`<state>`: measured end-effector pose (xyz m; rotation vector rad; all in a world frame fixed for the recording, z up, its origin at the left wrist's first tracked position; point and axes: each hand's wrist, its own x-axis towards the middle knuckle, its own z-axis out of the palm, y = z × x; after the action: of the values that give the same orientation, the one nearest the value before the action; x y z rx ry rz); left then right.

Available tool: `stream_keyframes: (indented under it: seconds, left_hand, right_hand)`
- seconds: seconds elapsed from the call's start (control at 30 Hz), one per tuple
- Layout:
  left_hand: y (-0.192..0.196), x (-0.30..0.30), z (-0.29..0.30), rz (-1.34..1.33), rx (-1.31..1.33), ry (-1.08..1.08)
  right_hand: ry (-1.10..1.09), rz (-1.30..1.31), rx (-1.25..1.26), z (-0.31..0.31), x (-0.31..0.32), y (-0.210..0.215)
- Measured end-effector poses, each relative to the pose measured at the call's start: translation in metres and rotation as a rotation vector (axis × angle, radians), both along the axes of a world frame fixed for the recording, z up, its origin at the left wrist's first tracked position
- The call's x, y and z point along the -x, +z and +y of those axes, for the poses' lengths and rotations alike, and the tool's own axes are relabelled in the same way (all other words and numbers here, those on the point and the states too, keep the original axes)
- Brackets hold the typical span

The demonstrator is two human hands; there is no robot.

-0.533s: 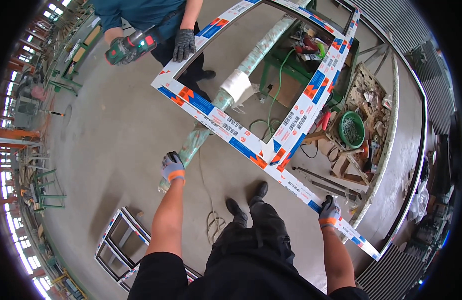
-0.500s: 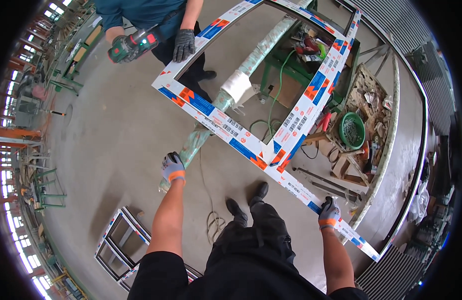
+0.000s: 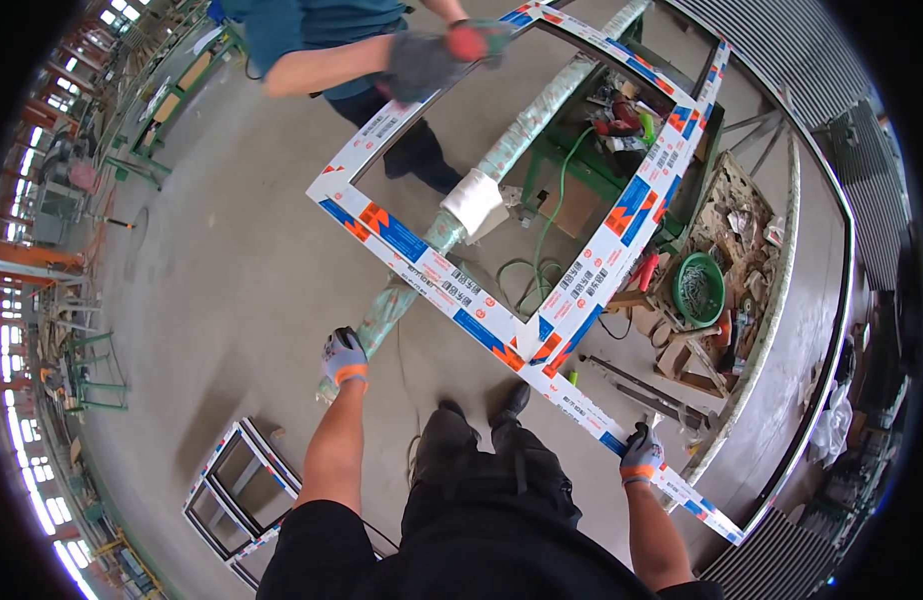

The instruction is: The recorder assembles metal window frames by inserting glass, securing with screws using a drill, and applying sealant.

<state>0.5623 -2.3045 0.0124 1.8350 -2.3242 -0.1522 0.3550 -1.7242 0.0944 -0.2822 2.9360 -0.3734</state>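
Note:
My left hand (image 3: 344,356) in a grey and orange glove is closed around the near end of a long beam wrapped in greenish film (image 3: 390,308). My right hand (image 3: 642,454), gloved the same way, has its fingers wrapped over the long near rail of a window frame (image 3: 460,290) covered in white, blue and orange protective film. That frame lies across the wrapped beam. A white cloth or pad (image 3: 474,202) is bound around the beam inside the frame's opening. Across the frame, a co-worker's gloved hand (image 3: 427,66) is blurred by motion near a red and dark power tool (image 3: 474,42).
A green bowl of screws (image 3: 700,290) sits on a cluttered bench (image 3: 734,205) at right. A green hose (image 3: 564,190) hangs down inside the frame opening. Smaller frames (image 3: 244,480) lie on the floor at lower left. A large dark-edged frame (image 3: 850,262) stands along the right.
The co-worker has swung the power tool from the left to above the frame's far left side and lifted a hand off the frame. My right hand has moved slightly left and down with the rail.

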Motion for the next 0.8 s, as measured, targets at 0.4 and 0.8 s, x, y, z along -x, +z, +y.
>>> stream_keyframes:
  seconds: [0.4, 0.8]
  left_hand:
    - [-0.005, -0.005, -0.011, 0.205, -0.131, -0.093]
    - [-0.012, -0.016, -0.017, 0.219, -0.251, -0.18]
  right_hand:
    - [-0.062, 0.002, -0.065, -0.008, 0.001, 0.005]
    - [-0.18, 0.058, -0.076, -0.001, -0.008, 0.005]
